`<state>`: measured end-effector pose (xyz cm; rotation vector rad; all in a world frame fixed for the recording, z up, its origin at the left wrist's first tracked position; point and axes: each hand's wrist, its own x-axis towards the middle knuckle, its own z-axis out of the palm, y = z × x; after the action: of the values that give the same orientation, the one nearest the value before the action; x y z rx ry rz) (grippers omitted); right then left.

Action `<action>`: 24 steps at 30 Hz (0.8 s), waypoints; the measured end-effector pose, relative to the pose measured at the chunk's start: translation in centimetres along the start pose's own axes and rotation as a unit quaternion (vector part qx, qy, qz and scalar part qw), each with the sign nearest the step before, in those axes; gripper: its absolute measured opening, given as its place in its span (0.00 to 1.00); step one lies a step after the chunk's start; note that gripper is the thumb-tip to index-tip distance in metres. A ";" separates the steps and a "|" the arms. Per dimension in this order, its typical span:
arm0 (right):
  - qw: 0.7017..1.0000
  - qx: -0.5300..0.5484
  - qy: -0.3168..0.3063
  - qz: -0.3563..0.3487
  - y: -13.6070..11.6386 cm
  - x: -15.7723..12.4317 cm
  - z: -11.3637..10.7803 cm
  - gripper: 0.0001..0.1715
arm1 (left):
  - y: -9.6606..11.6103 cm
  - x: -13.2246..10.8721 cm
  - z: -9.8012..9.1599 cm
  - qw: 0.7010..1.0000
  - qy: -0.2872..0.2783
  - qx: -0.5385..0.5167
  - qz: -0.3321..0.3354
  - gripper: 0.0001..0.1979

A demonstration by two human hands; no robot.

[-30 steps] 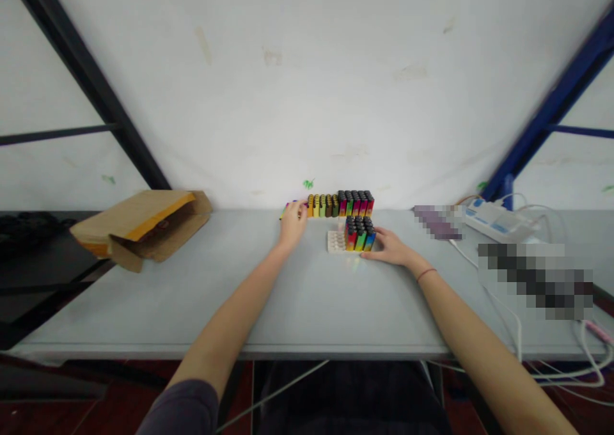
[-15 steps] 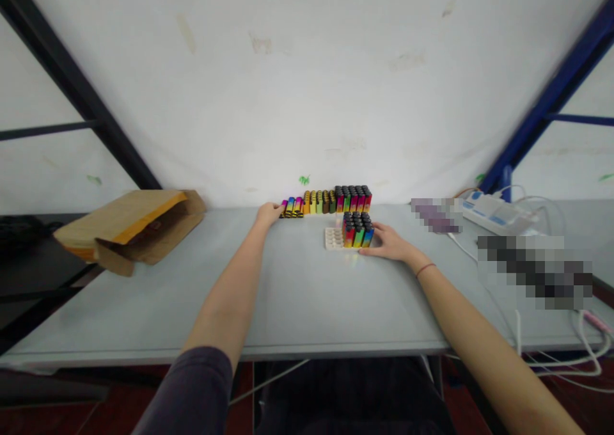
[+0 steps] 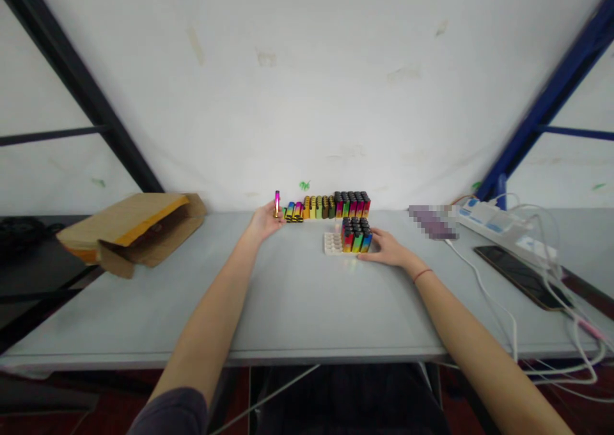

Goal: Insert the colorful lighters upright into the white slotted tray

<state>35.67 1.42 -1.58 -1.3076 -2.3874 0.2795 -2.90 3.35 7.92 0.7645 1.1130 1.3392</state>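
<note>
My left hand (image 3: 265, 222) pinches a slim rainbow-coloured lighter (image 3: 277, 204) upright in its fingertips, just left of the row of lighters (image 3: 326, 208) along the back of the table. That row has low, tilted lighters at its left end and taller black-capped ones at its right. Nearer me, a block of black-capped rainbow lighters (image 3: 355, 235) stands in a white moulded tray (image 3: 330, 244). My right hand (image 3: 386, 248) rests flat on the table, its fingers against the block's right front corner.
A torn brown cardboard envelope (image 3: 139, 233) lies at the left of the grey table (image 3: 288, 307). On the right are a pixelated object (image 3: 432, 222), a white power strip (image 3: 503, 229), a dark phone (image 3: 518, 276) and white cables.
My left hand has moved left from the row's end and now holds a lighter upright. My right hand has stayed at the block.
</note>
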 end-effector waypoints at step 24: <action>1.000 0.002 0.009 0.000 0.0 0.0 -0.1 0.51 | -6.5 -5.4 6.8 0.997 -0.021 -0.049 -0.047 0.29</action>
<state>35.67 1.43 -1.48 -1.3023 -2.3715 0.2712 6.33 -1.68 5.13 0.6570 1.0299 1.2846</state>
